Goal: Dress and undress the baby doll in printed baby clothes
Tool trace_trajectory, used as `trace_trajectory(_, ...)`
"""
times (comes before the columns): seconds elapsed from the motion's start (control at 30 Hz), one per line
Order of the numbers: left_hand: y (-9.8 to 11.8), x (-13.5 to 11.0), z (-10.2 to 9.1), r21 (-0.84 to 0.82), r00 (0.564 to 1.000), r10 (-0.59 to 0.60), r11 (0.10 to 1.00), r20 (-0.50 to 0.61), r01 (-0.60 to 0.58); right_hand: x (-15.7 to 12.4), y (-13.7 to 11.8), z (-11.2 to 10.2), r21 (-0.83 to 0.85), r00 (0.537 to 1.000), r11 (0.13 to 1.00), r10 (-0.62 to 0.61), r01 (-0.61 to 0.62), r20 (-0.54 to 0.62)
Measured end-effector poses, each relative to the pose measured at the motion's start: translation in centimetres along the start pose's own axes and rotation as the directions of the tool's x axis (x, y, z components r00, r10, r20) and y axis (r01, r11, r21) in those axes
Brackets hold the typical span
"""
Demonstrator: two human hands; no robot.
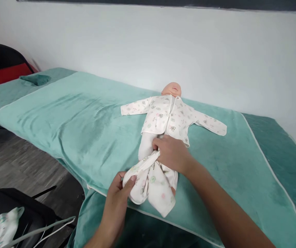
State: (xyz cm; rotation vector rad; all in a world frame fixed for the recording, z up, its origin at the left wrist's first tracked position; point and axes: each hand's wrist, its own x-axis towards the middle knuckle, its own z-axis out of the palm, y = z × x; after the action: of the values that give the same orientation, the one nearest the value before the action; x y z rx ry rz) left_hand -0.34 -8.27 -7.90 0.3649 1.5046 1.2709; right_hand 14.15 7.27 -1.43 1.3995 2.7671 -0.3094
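A baby doll (172,89) lies on its back on a green covered bed, its head toward the wall. It wears a white printed jacket (160,115) with both sleeves spread out. White printed baby pants (153,179) are bunched around the doll's lower legs. My left hand (119,191) pinches the left lower edge of the pants between thumb and fingers. My right hand (172,151) is closed on the waistband, over the doll's legs just below the jacket. Its fingertips are partly hidden, and the doll's feet are mostly covered by the cloth.
The bed's green cover (80,113) stretches to the left, with a dark green cloth piece (35,80) at its far end. A black chair (21,206) at lower left holds a printed cloth (1,227) and a hanger. A white wall (137,44) stands behind.
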Motion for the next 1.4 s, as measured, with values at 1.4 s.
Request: trace_trajectory(1.4, 7.8, 14.8, 4.3, 0.436, 0.724, 0.665, 0.605, 0.183, -0.666, 2.0, 0.1, 0.2, 0.097, 0.995, 0.99, 0.098, -0.1, 0.025)
